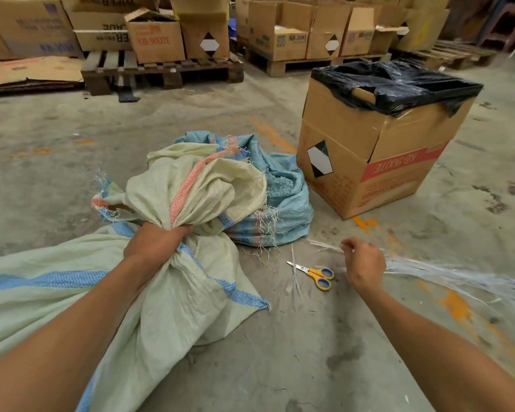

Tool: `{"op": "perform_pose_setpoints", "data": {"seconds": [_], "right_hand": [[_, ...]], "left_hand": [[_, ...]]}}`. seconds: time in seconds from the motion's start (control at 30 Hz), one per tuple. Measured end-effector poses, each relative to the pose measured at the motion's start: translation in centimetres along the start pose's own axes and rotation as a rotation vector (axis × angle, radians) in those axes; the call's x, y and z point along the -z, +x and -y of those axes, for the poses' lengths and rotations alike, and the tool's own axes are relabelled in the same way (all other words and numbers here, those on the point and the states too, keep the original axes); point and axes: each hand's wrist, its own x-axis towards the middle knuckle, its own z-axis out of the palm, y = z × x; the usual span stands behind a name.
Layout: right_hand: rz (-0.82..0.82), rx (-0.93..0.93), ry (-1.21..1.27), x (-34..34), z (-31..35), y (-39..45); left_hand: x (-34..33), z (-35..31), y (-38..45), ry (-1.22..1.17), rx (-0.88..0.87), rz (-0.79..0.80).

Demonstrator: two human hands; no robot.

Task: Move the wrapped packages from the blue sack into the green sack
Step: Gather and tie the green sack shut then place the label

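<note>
The left hand [155,242] gripped the gathered neck of the green sack [173,292], its fingers curled tight around the bunched cloth just below the loose, open mouth. The sack lay full and bulging on the concrete floor [309,352], spreading toward the lower left, with blue bands woven across it and a pink stripe running up the neck. Just behind it, touching its flared top, the blue sack [286,203] sat slumped and crumpled on the floor, frayed threads hanging from its edge; no wrapped packages could be seen in either sack. The right hand [363,260] hovered above the floor to the right, its fingers bent and pinching a bundle of pale plastic strings [443,278] that trailed off, blurred, toward the right edge. Between the two hands, a pair of scissors with yellow and blue handles [314,273] lay on the floor beside a few loose string scraps. Farther back on the right stood a cardboard box [354,150] lined with a black plastic bag [399,84]. Along the back, wooden pallets [161,69] carried more stacked cardboard boxes.
</note>
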Motion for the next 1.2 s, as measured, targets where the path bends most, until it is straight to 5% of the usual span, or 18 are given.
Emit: {"op": "perform_pose_setpoints", "data": {"seconds": [0.13, 0.3, 0.5, 0.7, 0.93, 1.2], "right_hand": [[-0.009, 0.057, 0.140, 1.7, 1.3, 1.1], [-0.075, 0.028, 0.630, 4.5, 5.3, 1.8], [-0.256, 0.190, 0.807, 10.9, 13.3, 2.4], [0.443, 0.382, 0.809, 10.0, 21.6, -2.3], [0.573, 0.501, 0.791, 6.9, 30.6, -8.4], [0.775, 0.504, 0.939, 7.8, 34.3, -10.9]], "left_hand": [[0.2, -0.2, -0.3, -0.043, -0.017, 0.012], [0.4, 0.0, -0.5, -0.122, -0.029, 0.027], [0.7, 0.2, -0.5, -0.287, -0.065, 0.018], [3.7, -0.7, -2.9, -0.742, 0.004, 0.180], [7.4, 0.0, -5.2, -0.906, -0.030, 0.186], [8.8, 0.1, -6.3, -0.811, -0.113, 0.293]]}}
